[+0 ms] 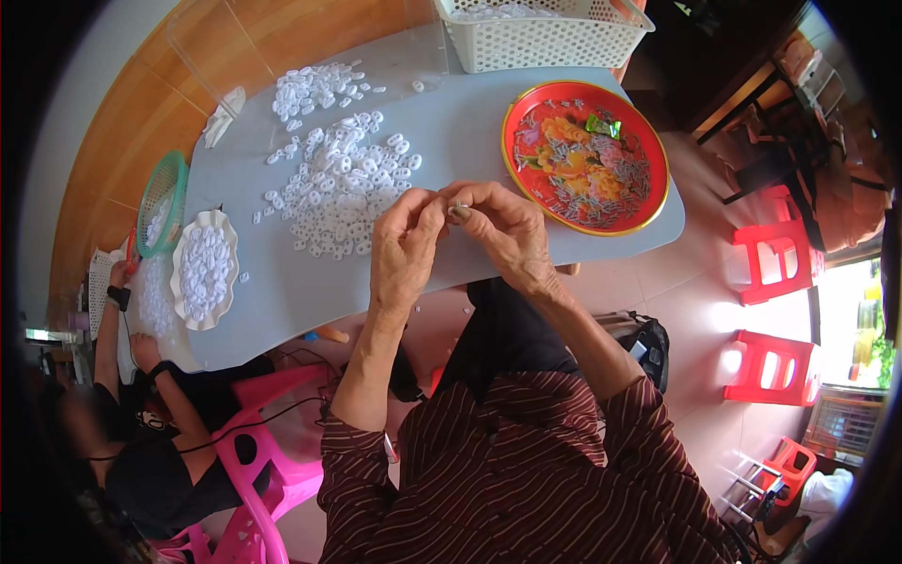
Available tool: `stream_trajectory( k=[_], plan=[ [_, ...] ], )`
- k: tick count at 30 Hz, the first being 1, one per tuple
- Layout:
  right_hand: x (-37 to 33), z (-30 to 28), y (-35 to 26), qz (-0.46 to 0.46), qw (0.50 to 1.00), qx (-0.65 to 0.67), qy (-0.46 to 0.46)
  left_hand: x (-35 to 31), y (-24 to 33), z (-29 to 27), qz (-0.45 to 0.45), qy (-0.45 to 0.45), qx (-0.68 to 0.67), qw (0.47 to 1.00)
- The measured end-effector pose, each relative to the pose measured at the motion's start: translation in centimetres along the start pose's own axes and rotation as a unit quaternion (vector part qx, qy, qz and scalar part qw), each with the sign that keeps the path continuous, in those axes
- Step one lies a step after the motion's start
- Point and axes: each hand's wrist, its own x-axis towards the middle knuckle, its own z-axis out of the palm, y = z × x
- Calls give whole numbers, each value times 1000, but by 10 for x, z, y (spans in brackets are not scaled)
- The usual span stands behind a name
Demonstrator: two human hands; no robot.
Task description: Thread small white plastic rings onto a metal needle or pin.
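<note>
My left hand (406,246) and my right hand (512,233) meet above the near edge of the table, fingertips pinched together. Between the right thumb and finger a small thin metal piece (458,204) shows in part. Whatever the left fingers grip is hidden behind them. To the left of my hands lies a loose heap of small white oval plastic pieces (343,188) with holes. On the right stands a round red tray (661,183) with a gold rim and a flower pattern, strewn with many small metal pins (573,193) and a green foil wrapper (602,127).
A white plastic basket (536,42) stands at the back. At the left are a scalloped white dish (230,254) of white pieces and a green basket (155,211). Another person (160,442) works there beside a pink chair (254,498). Red stools (772,367) stand at right.
</note>
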Motion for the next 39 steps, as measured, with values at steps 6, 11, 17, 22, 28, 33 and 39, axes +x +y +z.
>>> stream_trajectory(
  k=[6, 11, 17, 22, 28, 33, 39],
  plan=[
    [-4, -1, 3, 42, 993, -33, 102, 7, -11, -2, -84, -14, -309, 947],
    [-3, 0, 2, 54, 994, -62, 69, 7, -5, -8, -92, -24, -289, 952],
    [-3, 2, -3, 70, 992, -85, 57, 9, -6, -10, -86, -51, -186, 977],
    [-3, 1, -3, 74, 990, -116, 44, 9, -6, -14, -75, -69, -116, 988],
    [-5, -1, 1, 56, 988, -136, 36, 8, 4, -15, -16, -86, 51, 995],
    [-4, -1, 3, 53, 991, -120, 29, 5, 1, -11, 60, -82, 83, 991],
    [-4, 1, 1, 67, 991, -116, 30, 0, -17, 0, 66, -8, 57, 996]
  ],
)
